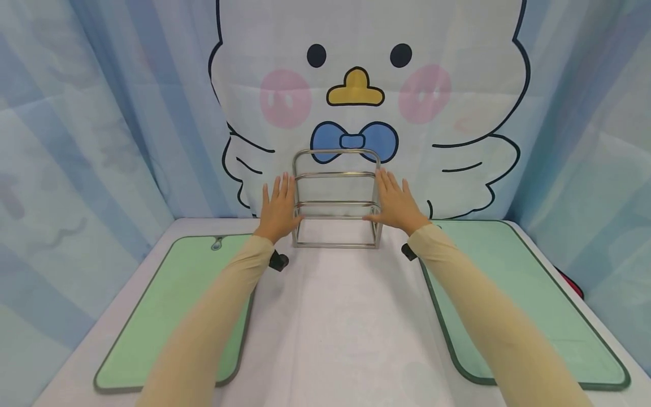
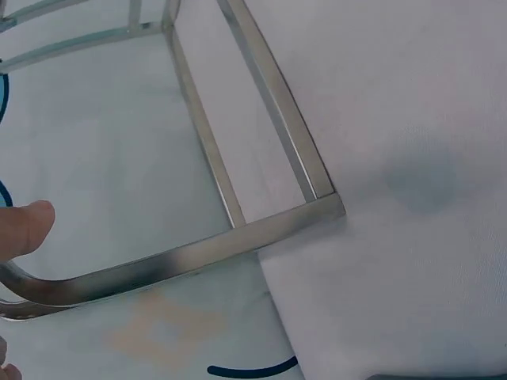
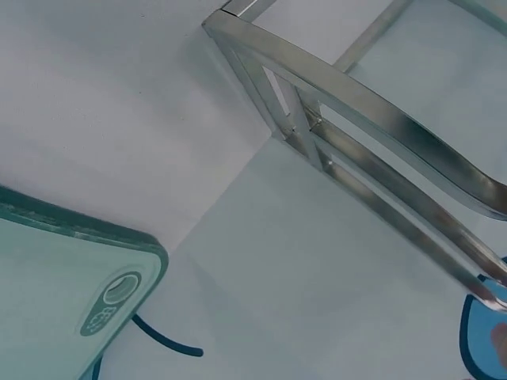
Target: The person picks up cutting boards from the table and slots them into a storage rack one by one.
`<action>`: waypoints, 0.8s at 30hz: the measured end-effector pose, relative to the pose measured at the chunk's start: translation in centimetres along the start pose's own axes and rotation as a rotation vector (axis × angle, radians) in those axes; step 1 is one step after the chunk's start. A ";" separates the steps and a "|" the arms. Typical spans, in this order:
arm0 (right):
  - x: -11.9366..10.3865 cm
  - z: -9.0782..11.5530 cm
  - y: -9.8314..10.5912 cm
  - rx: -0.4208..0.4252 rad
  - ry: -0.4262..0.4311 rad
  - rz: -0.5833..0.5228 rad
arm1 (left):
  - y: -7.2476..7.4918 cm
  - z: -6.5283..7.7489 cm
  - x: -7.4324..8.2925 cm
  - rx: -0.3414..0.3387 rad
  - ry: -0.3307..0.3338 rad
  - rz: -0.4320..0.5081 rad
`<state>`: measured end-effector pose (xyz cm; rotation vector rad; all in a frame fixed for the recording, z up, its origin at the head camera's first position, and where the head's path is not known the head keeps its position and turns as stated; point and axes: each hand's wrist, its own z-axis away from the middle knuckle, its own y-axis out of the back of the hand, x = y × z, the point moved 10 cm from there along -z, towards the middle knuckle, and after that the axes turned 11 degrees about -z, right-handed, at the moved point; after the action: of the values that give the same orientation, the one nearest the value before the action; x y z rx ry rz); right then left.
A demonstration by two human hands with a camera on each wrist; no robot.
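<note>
A silver metal wire rack (image 1: 335,245) stands upright at the back middle of the white table, against the printed curtain. At its left side is my left hand (image 1: 277,210), fingers straight and pointing up, thumb toward the frame. My right hand (image 1: 398,204) mirrors it on the right side, fingers extended along the upright and thumb reaching to a crossbar. In the left wrist view, the thumb (image 2: 28,229) shows beside the rack's curved bar (image 2: 198,247). The right wrist view shows the rack's tubing (image 3: 356,91), with most of that hand out of frame.
A light green cutting board (image 1: 198,305) lies on the left of the table (image 1: 325,328), with a paler green board (image 1: 539,316) on the right. Blue-and-white curtains (image 1: 91,169) enclose the back and sides. Something red (image 1: 571,282) peeks out at the right edge.
</note>
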<state>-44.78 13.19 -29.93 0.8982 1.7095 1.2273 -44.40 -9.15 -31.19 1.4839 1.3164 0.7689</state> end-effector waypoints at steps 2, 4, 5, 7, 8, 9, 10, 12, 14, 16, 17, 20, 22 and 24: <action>0.2 -0.3 0.0 -0.004 -0.006 -0.018 | -0.1 -0.2 -0.1 -0.018 0.008 0.042; 0.4 -0.6 -0.1 -0.010 -0.016 -0.039 | -0.4 -0.4 -0.2 -0.038 0.012 0.080; 0.5 -0.7 -0.1 -0.011 -0.021 -0.052 | -0.5 -0.5 -0.2 -0.045 0.011 0.100; 0.7 -0.9 -0.1 -0.011 -0.027 -0.075 | -0.6 -0.7 -0.3 -0.053 0.003 0.132; 0.8 -1.0 -0.1 -0.011 -0.028 -0.085 | -0.6 -0.8 -0.3 -0.055 -0.005 0.144; 0.8 -1.1 -0.2 -0.012 -0.028 -0.091 | -0.5 -0.9 -0.2 -0.054 -0.016 0.155; 0.9 -1.2 -0.2 -0.010 -0.025 -0.101 | -0.4 -1.0 -0.2 -0.051 -0.028 0.170; 0.9 -1.4 -0.1 -0.007 -0.014 -0.115 | 0.1 -1.3 0.0 -0.035 -0.061 0.198; 0.9 -1.6 0.1 0.001 0.002 -0.120 | 0.6 -1.6 0.3 -0.019 -0.096 0.221; 0.8 -1.7 0.3 0.014 0.020 -0.115 | 0.9 -1.8 0.4 -0.009 -0.120 0.260; 0.7 -1.7 0.3 0.019 0.027 -0.106 | 1.0 -1.9 0.5 -0.006 -0.128 0.279; 0.6 -1.8 0.5 0.036 0.043 -0.085 | 1.0 -2.1 0.5 -0.016 -0.128 0.336; 0.5 -1.8 0.6 0.040 0.046 -0.098 | 1.1 -2.1 0.4 -0.023 -0.116 0.372; 0.6 -1.8 0.5 0.031 0.038 -0.153 | 1.0 -2.1 0.3 -0.032 -0.098 0.410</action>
<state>-46.59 13.21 -29.27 0.7517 1.7970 1.1248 -45.89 -8.29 -29.65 1.7679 0.9313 0.9583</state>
